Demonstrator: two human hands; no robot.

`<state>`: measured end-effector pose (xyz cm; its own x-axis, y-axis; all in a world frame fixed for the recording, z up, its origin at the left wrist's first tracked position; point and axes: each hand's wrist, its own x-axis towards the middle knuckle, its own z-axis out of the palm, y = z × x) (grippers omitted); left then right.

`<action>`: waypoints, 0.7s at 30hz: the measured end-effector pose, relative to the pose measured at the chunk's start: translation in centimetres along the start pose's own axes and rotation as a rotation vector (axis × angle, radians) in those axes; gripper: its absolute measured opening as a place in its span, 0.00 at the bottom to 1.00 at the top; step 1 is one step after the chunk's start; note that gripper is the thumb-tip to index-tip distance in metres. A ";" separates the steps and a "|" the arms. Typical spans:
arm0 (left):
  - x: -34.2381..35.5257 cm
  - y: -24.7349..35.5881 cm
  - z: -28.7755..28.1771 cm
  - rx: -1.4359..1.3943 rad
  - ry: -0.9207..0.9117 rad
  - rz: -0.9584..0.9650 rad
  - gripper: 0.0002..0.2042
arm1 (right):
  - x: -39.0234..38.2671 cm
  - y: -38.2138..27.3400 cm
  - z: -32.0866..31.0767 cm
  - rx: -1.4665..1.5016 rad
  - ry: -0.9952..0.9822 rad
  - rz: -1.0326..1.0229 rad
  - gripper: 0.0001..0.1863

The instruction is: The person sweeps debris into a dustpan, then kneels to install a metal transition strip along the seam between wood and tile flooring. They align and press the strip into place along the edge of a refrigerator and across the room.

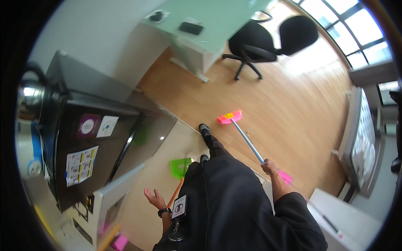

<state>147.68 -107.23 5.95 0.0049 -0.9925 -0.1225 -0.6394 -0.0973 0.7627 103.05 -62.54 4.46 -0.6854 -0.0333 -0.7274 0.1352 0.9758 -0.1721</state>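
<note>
My right hand [270,167] is wrapped round the pale blue handle of a broom [248,141]. The broom's pink head [230,117], with pink and yellow bristles, is on the wood floor ahead of my feet. A pink piece [286,177] shows just beyond that hand, roughly in line with the handle. My left hand [155,199], a dark band at its wrist, is held out with fingers apart and nothing in it. Near it is a green dustpan [179,167] on the pale floor, its orange handle [176,191] partly hidden by my dark clothing. Small bits of debris lie beside the broom handle.
A dark fridge [94,146] with papers on its door stands at the left. Ahead are a glass-topped desk [217,21] and a black swivel chair [255,42]. A mattress [362,138] is at the right, with a white surface [347,213] at lower right.
</note>
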 end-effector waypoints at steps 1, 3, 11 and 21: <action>0.8 0.2 0.9 0.019 -0.060 0.034 0.27 | -1.7 1.3 1.4 0.018 0.067 -0.060 0.16; 2.0 0.4 2.6 0.077 -0.198 0.108 0.27 | -6.6 4.7 4.5 0.087 0.141 -0.045 0.19; 3.1 1.5 12.8 0.260 -0.685 0.406 0.27 | -23.0 14.1 13.7 0.350 0.328 0.222 0.23; -7.3 -3.6 30.7 0.627 -1.170 0.341 0.25 | -27.9 23.8 21.7 0.617 0.301 0.438 0.22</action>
<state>126.34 -97.33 -15.42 -0.6676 -0.2881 -0.6865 -0.7169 0.4974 0.4885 140.91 -43.08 6.18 -0.6299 0.4687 -0.6193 0.7454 0.5889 -0.3124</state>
